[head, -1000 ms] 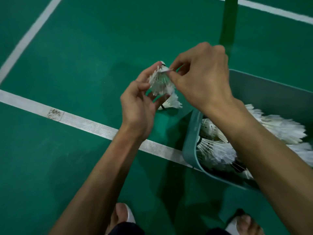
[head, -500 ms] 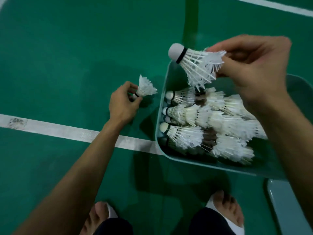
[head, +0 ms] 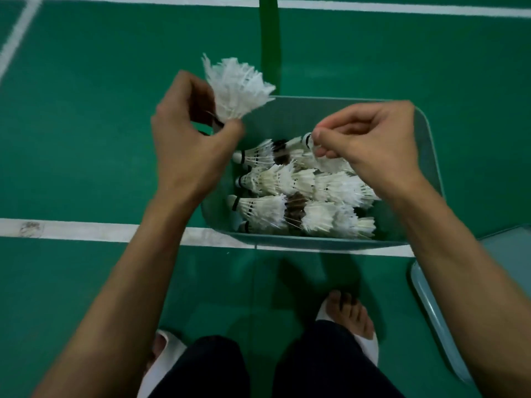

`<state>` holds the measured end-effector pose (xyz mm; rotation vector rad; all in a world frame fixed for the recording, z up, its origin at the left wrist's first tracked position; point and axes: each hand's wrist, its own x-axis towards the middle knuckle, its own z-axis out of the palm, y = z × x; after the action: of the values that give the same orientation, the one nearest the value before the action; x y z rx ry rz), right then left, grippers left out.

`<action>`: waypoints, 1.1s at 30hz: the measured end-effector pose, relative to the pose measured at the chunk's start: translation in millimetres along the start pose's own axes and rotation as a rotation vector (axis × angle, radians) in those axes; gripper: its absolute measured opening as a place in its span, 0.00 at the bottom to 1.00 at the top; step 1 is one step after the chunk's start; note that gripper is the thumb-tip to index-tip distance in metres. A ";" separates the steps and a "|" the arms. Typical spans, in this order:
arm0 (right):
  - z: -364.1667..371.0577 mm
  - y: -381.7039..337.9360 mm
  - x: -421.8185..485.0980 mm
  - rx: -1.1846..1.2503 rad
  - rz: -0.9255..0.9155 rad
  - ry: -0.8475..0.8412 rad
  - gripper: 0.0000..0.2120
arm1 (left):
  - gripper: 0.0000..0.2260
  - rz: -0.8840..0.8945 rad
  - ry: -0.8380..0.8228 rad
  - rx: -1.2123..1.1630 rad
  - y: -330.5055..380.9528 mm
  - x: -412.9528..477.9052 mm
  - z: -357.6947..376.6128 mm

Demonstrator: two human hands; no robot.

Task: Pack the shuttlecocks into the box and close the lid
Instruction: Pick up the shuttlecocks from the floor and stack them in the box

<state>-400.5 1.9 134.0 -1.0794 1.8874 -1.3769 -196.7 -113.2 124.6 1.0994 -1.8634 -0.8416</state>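
Head view: left hand (head: 186, 145) gripped loose shuttlecock (head: 235, 87), feathers up, above box (head: 316, 243) left rim. Right hand (head: 370, 142) pinched second shuttlecock (head: 300, 141) atop shuttlecock rows (head: 267, 208) inside box. Lid (head: 436, 308) lay on court floor (head: 86, 139), right of box.

Shuttlecocks (head: 287, 196): white feather skirts, matt, tips frayed; the held shuttlecock (head: 237, 87) is fluffiest. Box (head: 287, 116) and lid (head: 448, 320): smooth plastic, dull sheen. Floor (head: 100, 124): smooth green sports surface, slight gloss; white line (head: 86, 229) scuffed, dull. Slippers (head: 365, 343) smooth, matt; trousers (head: 212, 369) dark cloth.
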 end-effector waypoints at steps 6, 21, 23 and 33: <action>-22.2 24.1 -24.9 -0.162 0.044 0.079 0.12 | 0.10 -0.125 -0.390 0.089 15.7 -27.7 50.2; -23.4 47.1 9.9 -0.432 0.287 0.181 0.06 | 0.12 -0.079 -0.464 0.277 16.4 -22.2 65.9; -38.1 39.9 2.9 -0.321 0.231 0.252 0.10 | 0.13 -0.052 -0.459 0.271 21.0 -21.8 67.5; -89.5 31.7 -33.5 -0.299 0.104 0.477 0.12 | 0.13 0.055 -0.529 0.295 35.7 -17.6 106.0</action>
<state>-464.2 79.8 131.5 -0.8139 2.5204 -1.4118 -297.5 -67.8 100.3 1.0597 -2.5101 -0.9055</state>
